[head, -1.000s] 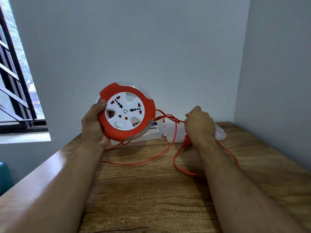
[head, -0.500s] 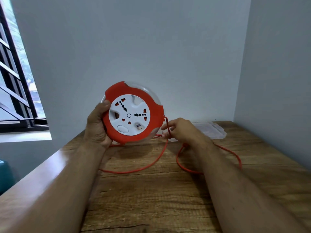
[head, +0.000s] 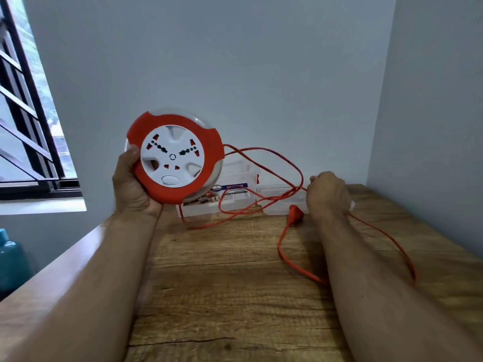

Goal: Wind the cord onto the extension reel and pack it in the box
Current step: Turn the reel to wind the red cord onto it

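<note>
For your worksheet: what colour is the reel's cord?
Orange-red cord, clearest in the head view.

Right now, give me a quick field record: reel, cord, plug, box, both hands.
reel: orange-and-white extension reel, held upright above the table, socket face toward the camera
left hand: left hand grips the reel's left edge
cord: orange cord mostly unwound, looping over the table
right hand: right hand holds the cord
plug: orange plug lying on the table
box: clear plastic box behind the reel, against the wall
</note>
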Demonstrator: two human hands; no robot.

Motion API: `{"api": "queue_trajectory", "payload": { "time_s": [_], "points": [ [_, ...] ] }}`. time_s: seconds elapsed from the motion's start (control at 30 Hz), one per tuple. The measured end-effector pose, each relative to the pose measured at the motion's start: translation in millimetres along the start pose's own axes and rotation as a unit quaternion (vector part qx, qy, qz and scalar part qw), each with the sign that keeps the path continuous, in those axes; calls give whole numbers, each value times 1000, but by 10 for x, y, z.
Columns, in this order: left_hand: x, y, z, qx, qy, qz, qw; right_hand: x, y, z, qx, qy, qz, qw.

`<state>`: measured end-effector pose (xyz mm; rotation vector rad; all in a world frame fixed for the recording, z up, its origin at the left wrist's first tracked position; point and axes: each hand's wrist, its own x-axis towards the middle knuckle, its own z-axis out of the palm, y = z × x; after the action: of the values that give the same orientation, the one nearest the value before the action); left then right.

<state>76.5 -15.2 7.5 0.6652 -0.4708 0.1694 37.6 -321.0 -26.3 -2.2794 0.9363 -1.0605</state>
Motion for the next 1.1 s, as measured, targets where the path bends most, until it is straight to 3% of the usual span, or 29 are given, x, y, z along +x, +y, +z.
{"api": "queue_trajectory", "payload": {
  "time_s": [0.07,0.13,0.23,0.3,0.37,0.47,0.63,0.77,0.83,0.9,0.97,1.0,1.03,1.1],
  "points": [
    [-16,-16,46,-3,17,-5,1000,-15,-71,-29,-1,-5,-61,998],
    [-37,-61,103,6,44,-22,999,-46,-176,-113,63,46,-146,986],
    [-59,-116,138,11,75,-58,995,-185,-462,-280,185,166,-325,912],
    [-62,-153,165,21,79,-70,994,-387,-651,-295,218,134,-449,856],
    [-83,-179,177,37,64,-81,994,-615,-787,-256,187,55,-528,827],
    [-90,-214,150,72,44,-96,992,-826,-899,-171,48,8,-569,821],
    [-42,-242,102,113,54,-76,989,-846,-938,-115,-86,-41,-565,820],
    [-53,-245,93,178,34,-52,982,-865,-923,-81,-122,-46,-559,819],
    [-47,-257,81,193,38,-39,980,-894,-947,-108,-102,-41,-549,828],
    [-53,-285,98,197,32,-30,979,-943,-959,-120,-46,-22,-507,861],
    [-73,-332,140,209,25,-15,977,-1041,-983,-142,85,-52,-355,929],
    [-88,-360,159,221,21,-3,975,-1085,-1020,-157,184,-119,-236,947],
    [-107,-388,177,236,16,9,972,-1111,-1065,-173,286,-199,-106,931],
    [-127,-415,198,255,14,28,967,-1095,-1115,-185,421,-333,73,841]
  ]
}}
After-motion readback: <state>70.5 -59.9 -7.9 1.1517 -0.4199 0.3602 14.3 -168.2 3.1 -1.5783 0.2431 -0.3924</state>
